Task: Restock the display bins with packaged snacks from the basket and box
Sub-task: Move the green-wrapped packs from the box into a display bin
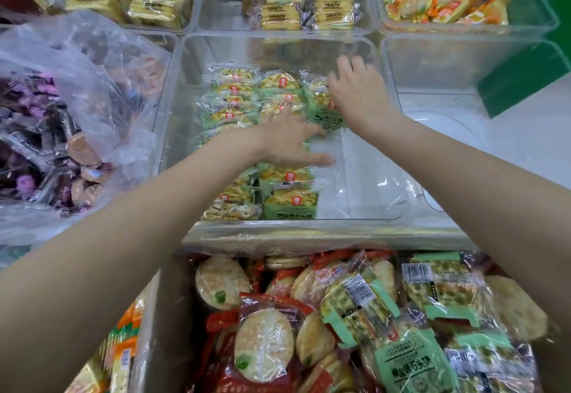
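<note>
Green snack packets (279, 89) stacked in clear bin (364, 204), under both hands; left hand (290, 140) spread flat on them, right hand (355, 92) fingers loosely spread over far-right packet. Light, crinkly, slippery film; brittle biscuits, so grip the edges

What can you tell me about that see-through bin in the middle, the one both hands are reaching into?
The clear bin looks like transparent plastic, with tall glossy walls and rounded corners. It sits among similar bins. Its left and middle hold neat rows of green-wrapped snack packets, while its right part shows bare floor. The left hand lies spread over the packets in the middle, and the right hand rests on packets at the back right. A box of mixed snacks stands just in front of it.
</note>
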`<control>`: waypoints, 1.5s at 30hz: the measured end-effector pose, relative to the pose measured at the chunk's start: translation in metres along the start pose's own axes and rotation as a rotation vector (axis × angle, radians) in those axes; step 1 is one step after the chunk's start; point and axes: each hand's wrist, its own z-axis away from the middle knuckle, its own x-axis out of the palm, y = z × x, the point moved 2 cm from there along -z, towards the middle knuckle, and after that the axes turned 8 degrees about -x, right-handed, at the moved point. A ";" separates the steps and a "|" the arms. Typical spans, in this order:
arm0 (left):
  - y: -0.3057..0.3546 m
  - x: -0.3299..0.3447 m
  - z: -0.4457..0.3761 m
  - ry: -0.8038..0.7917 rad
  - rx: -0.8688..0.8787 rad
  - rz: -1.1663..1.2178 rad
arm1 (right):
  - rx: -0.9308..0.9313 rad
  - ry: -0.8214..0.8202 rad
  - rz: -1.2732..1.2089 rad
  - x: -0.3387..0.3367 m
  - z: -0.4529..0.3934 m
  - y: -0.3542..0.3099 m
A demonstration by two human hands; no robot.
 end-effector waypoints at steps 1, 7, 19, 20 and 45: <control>0.002 0.004 0.006 -0.073 0.031 -0.028 | -0.013 -0.057 -0.109 0.000 0.001 -0.003; -0.001 0.015 0.008 -0.171 0.006 -0.194 | 0.005 -0.193 -0.286 0.014 0.000 -0.014; 0.055 0.020 0.116 0.677 0.195 0.502 | -0.169 0.141 -0.998 -0.087 0.179 -0.013; 0.066 0.034 0.131 0.639 0.225 0.517 | -0.187 0.082 -0.996 -0.087 0.198 -0.020; 0.071 0.109 0.185 -0.289 -0.019 0.667 | -0.272 -0.783 -0.685 -0.046 0.317 -0.054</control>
